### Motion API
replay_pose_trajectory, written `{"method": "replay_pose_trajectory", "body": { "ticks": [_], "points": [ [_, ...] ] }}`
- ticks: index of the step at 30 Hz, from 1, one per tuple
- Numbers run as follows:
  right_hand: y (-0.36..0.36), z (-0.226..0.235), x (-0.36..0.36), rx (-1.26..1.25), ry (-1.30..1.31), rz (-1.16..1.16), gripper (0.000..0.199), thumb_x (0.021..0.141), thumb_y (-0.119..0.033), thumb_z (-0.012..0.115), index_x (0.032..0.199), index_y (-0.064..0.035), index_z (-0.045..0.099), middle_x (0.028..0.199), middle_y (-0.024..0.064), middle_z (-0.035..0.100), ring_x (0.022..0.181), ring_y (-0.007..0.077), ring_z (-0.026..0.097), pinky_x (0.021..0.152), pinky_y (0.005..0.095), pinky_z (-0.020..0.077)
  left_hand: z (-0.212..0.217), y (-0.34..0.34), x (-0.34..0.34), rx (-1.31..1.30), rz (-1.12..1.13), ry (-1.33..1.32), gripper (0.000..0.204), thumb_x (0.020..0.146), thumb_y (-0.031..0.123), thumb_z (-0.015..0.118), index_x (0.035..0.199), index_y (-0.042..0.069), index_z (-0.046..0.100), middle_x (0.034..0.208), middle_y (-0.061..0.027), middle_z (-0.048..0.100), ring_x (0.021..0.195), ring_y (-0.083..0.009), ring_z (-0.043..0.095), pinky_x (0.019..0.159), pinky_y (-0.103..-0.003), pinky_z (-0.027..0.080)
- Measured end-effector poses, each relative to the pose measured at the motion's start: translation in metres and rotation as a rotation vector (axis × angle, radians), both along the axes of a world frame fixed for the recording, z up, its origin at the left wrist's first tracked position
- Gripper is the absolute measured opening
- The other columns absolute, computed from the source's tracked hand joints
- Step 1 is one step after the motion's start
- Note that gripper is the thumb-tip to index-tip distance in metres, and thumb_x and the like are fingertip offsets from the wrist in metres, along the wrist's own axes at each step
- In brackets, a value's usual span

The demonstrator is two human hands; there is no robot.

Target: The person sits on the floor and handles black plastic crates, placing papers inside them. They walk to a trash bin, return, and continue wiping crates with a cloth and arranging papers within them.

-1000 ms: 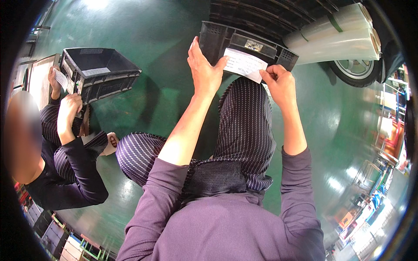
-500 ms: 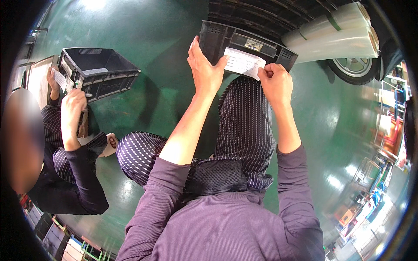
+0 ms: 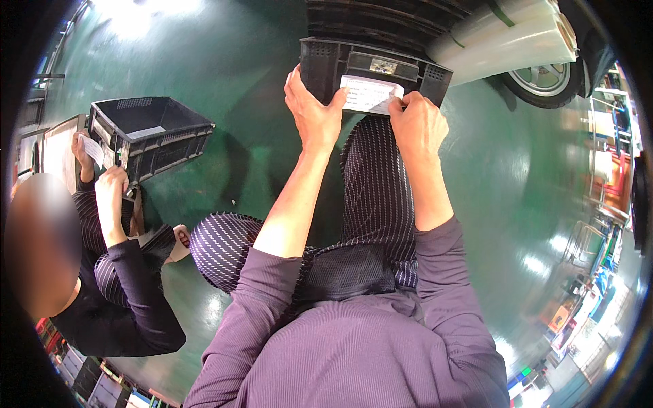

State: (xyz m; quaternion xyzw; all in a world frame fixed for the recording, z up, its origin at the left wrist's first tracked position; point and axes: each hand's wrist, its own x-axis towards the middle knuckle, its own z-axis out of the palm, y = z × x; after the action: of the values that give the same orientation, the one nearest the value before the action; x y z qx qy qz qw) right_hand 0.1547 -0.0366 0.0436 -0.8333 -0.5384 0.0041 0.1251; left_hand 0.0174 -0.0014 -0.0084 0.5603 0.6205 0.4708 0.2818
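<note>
green floor, both hands' fingers still pressing white label onto black crate

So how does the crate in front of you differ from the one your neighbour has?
The near crate shows only its side wall, with both hands on its white label; the neighbour's crate shows its open, empty inside. The near label is larger and face-on; the neighbour's label is smaller. Both crates are black and vented.

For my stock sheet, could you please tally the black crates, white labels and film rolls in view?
Black crates: 2 – crate, co-worker's crate
White labels: 2 – label, co-worker's label
Film rolls: 2
Total: 6
</note>
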Motion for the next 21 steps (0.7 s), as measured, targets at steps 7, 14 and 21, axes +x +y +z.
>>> {"method": "replay_pose_trajectory", "body": {
  "ticks": [7,14,21],
  "points": [
    [-0.002,0.002,-0.003,-0.027,0.056,-0.086,0.022,0.077,-0.030,0.062,0.077,-0.0081,0.066,0.076,0.0147,0.065,0.071,0.0321,0.064,0.065,0.0409,0.0499,0.004,0.000,-0.003,-0.026,-0.015,-0.021,0.081,0.062,0.012,0.076,0.127,0.001,0.029,0.128,-0.0203,0.034,0.118,-0.0372,0.034,0.100,-0.045,0.030],
    [-0.001,0.007,-0.007,-0.058,0.059,-0.150,0.022,0.078,-0.032,0.061,0.077,-0.0101,0.067,0.075,0.0151,0.065,0.073,0.0327,0.064,0.067,0.0413,0.0499,0.005,0.002,-0.004,-0.063,0.004,-0.003,0.081,0.062,0.015,0.077,0.127,0.000,0.030,0.124,-0.0210,0.037,0.117,-0.0364,0.036,0.099,-0.043,0.031],
    [-0.007,0.013,0.000,-0.030,0.020,-0.178,0.022,0.076,-0.031,0.064,0.077,-0.0092,0.066,0.076,0.0140,0.065,0.072,0.0328,0.064,0.065,0.0412,0.0499,0.013,0.001,-0.007,-0.115,0.000,-0.018,0.082,0.061,0.016,0.077,0.127,0.000,0.031,0.123,-0.0210,0.038,0.116,-0.0360,0.037,0.098,-0.044,0.033]
  ]
}}
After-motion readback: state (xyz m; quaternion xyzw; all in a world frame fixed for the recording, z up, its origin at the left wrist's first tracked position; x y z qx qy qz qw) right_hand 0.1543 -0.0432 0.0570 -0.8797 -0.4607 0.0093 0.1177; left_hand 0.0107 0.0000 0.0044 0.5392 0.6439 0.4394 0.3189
